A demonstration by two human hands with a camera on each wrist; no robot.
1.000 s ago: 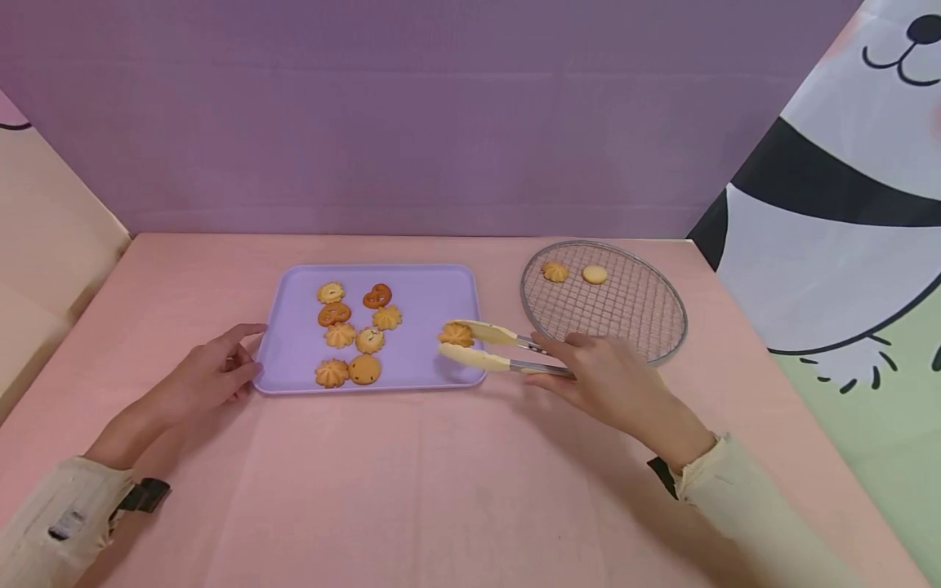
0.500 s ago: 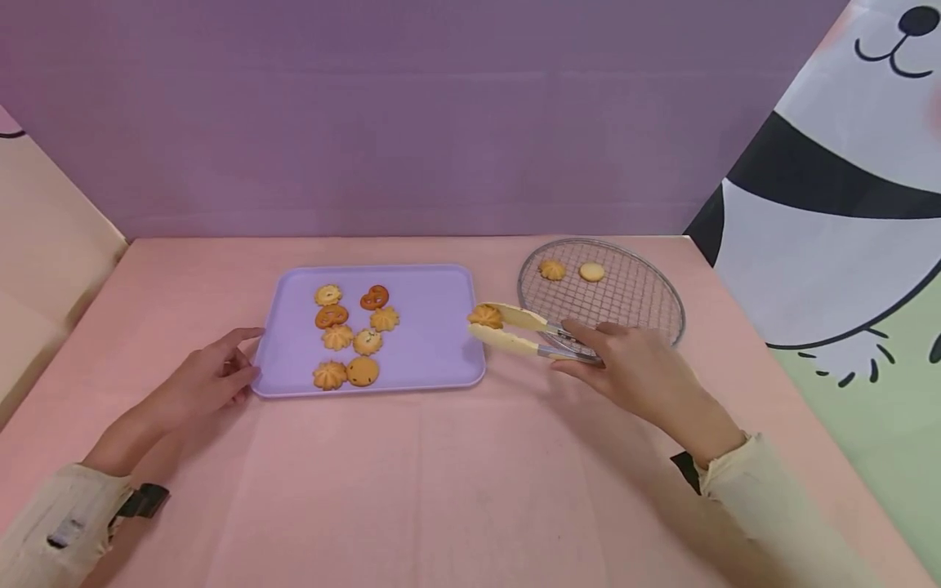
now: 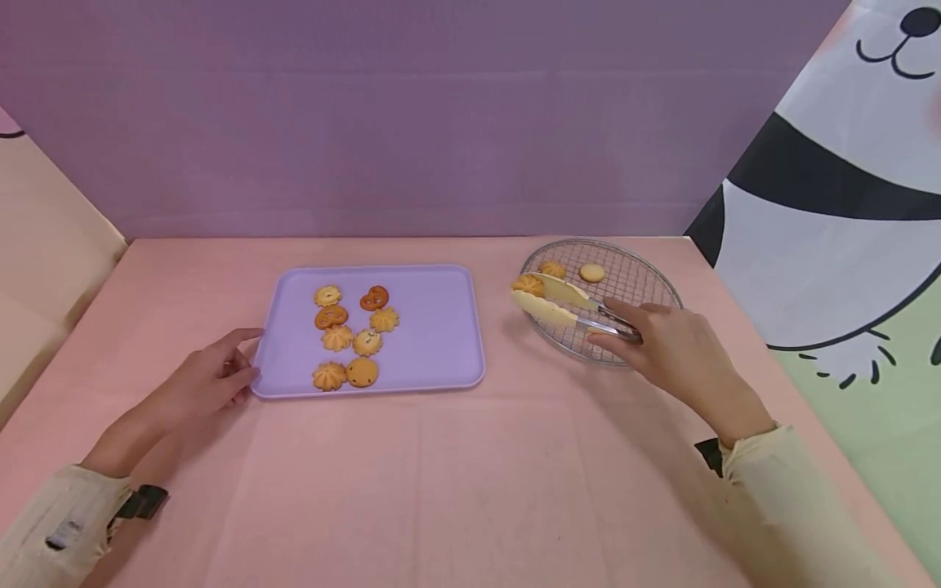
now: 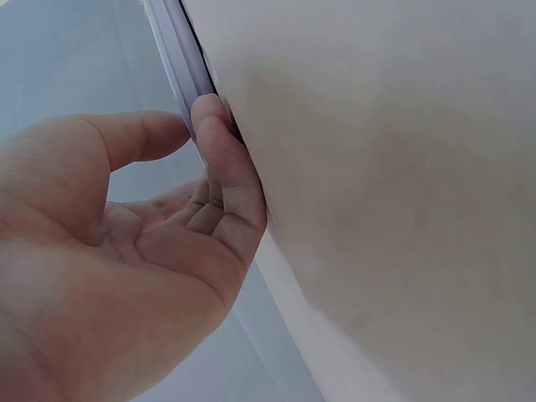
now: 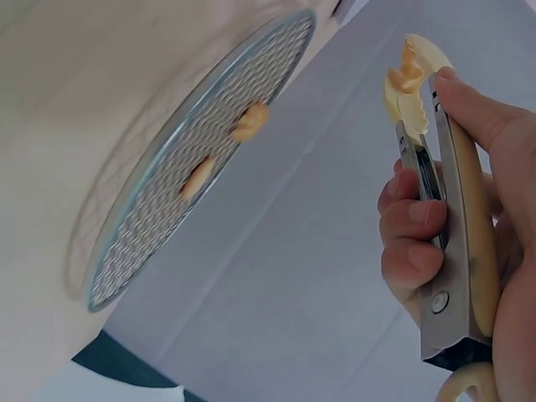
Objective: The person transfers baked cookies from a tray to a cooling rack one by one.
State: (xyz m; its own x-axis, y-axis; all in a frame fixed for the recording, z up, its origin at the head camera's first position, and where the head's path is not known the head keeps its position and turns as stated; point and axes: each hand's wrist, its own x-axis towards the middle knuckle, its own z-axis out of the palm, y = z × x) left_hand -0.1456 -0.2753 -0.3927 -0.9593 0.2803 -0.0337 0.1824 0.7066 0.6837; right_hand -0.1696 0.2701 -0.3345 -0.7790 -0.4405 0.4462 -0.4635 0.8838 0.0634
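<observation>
In the head view my right hand (image 3: 672, 347) grips metal tongs (image 3: 547, 310) with cream tips. Between those tips sits a ridged, star-shaped cookie (image 3: 528, 284), overlapping the left edge of the round wire rack (image 3: 639, 286). The right wrist view shows the cookie (image 5: 409, 77) raised clear of the rack (image 5: 159, 213), with fingers and thumb wrapped around the tongs' arms. My left hand (image 3: 198, 380) is at the left edge of a lilac tray (image 3: 434, 327). Its thumb and fingertips pinch the tray's rim (image 4: 180, 50) in the left wrist view.
On the rack lie another ridged cookie (image 3: 553, 269) and a plain round cookie (image 3: 591, 272). Several cookies cover the tray's left half, among them a pretzel-shaped one (image 3: 374, 298) and a speckled round one (image 3: 363, 372). A purple backdrop (image 3: 412, 122) rises behind the table.
The tongs and the ridged cookie have moved right and away from me, from over the tray to the rack's left edge. My left hand and the tray have stayed put.
</observation>
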